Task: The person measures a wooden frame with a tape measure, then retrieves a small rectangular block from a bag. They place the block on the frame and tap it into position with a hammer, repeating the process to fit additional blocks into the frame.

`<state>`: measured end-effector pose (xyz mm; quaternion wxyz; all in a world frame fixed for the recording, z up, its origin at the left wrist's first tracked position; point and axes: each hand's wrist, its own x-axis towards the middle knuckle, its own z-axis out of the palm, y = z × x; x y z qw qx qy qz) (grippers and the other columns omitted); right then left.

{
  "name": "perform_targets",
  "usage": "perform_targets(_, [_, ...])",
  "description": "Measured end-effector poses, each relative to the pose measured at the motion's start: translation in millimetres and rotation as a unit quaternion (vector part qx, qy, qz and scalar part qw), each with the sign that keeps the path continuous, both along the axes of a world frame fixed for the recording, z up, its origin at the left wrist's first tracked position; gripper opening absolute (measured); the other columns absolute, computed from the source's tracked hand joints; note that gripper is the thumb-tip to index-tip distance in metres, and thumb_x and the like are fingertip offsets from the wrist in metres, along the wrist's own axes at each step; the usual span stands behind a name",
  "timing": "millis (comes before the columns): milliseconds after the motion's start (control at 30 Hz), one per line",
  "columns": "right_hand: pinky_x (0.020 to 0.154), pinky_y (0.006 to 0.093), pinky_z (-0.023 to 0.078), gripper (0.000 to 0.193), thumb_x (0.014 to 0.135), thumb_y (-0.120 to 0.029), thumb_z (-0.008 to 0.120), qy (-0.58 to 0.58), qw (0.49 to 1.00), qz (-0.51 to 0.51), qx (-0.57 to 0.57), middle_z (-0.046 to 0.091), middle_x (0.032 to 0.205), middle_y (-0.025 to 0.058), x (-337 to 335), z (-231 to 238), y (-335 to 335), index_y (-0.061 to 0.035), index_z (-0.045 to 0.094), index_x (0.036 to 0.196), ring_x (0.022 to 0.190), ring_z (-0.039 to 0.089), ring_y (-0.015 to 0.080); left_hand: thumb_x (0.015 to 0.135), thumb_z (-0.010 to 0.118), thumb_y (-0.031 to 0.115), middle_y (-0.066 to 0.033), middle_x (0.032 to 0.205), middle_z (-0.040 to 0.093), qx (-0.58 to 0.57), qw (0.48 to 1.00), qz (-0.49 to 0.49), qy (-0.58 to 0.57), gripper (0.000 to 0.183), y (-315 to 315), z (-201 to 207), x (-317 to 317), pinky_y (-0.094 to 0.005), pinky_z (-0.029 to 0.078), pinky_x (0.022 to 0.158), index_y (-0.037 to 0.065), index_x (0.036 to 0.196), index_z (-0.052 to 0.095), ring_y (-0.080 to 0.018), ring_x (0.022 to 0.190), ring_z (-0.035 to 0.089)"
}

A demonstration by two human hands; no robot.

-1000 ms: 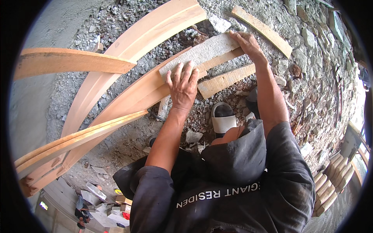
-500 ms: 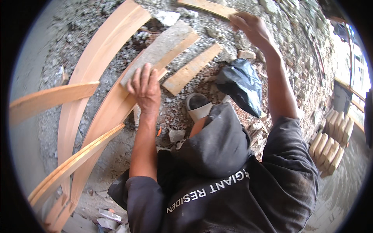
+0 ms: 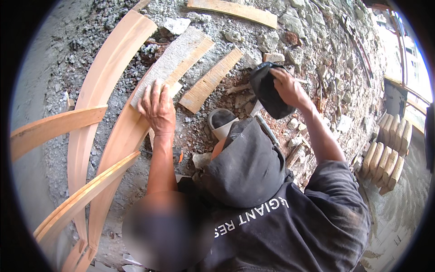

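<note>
My left hand (image 3: 157, 108) lies flat with its fingers stretched out on the lower end of a short grey-faced wooden piece (image 3: 174, 63). That piece rests on a long curved wooden board (image 3: 120, 131). Off to the right, the fingers of my right hand (image 3: 290, 88) are closed on the edge of a black plastic bag (image 3: 269, 93). The fingertips are partly hidden by the bag. A short loose wooden strip (image 3: 210, 81) lies between my hands. Farther away rests a slightly curved wooden strip (image 3: 233, 11), apart from both hands.
Another curved board (image 3: 106, 72) stands to the left, crossed by a curved strip (image 3: 59, 127). A layered strip (image 3: 86, 195) slants at lower left. Rubble (image 3: 317, 59) covers the ground. Several pale bars (image 3: 383, 165) are stacked at right. A white-rimmed round object (image 3: 221, 119) is near the middle.
My right hand has let go of the far wooden strip and come nearer, taking hold of the black plastic bag. The bag is bunched up and shifted slightly. My left hand remains on the grey-faced piece.
</note>
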<state>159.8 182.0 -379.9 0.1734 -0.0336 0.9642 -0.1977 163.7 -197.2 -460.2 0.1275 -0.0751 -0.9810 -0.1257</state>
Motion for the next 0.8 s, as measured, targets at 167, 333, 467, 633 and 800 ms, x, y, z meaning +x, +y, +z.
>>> perform_targets(167, [0.086,0.0401,0.048,0.028,0.082,-0.014,0.052,-0.105,0.994,-0.005,0.028,0.063,0.106,0.0158,-23,9,-4,-0.0034,0.063,0.106,0.098,0.061,0.0333,0.078,0.066,0.011,-0.0010,0.130,0.054,0.011,1.000,-0.003,0.001,0.032,-2,-1,0,-0.0457,0.026,0.102,0.017,0.109,0.064,-0.0229,0.122,0.045])
perform_targets(333, [0.073,0.0425,0.051,0.022,0.075,-0.017,0.061,-0.148,0.952,0.085,0.254,0.067,0.086,0.0175,3,-36,24,-0.0045,0.067,0.092,0.078,0.065,0.0340,0.075,0.070,0.013,0.0006,0.127,0.055,0.009,1.000,0.004,0.006,0.032,2,-1,-1,-0.0473,0.028,0.102,0.018,0.106,0.064,-0.0233,0.121,0.046])
perform_targets(467, [0.079,0.0430,0.048,0.040,0.072,-0.029,0.069,-0.023,0.995,-0.005,0.100,0.065,0.091,0.0191,7,-37,6,-0.0006,0.062,0.098,0.086,0.064,0.0331,0.076,0.070,0.013,-0.0009,0.127,0.056,0.009,1.000,0.001,0.014,0.030,0,-3,0,-0.0469,0.029,0.101,0.018,0.105,0.065,-0.0242,0.120,0.047])
perform_targets(633, [0.090,0.0442,0.040,0.040,0.073,-0.033,0.068,-0.019,0.984,-0.044,0.173,0.063,0.097,0.0209,3,-62,-16,-0.0007,0.063,0.096,0.097,0.058,0.0352,0.076,0.070,0.011,-0.0011,0.124,0.059,0.011,1.000,0.008,0.018,0.029,1,2,-1,-0.0462,0.029,0.101,0.017,0.104,0.066,-0.0238,0.119,0.048])
perform_targets(800, [0.087,0.0452,0.042,0.034,0.075,-0.028,0.066,0.171,0.975,0.055,0.131,0.064,0.099,0.0188,30,-93,12,-0.0048,0.065,0.100,0.095,0.058,0.0365,0.077,0.070,0.014,-0.0012,0.124,0.058,0.028,0.999,0.017,0.009,0.023,-1,-4,1,-0.0463,0.027,0.104,0.016,0.100,0.069,-0.0231,0.121,0.045])
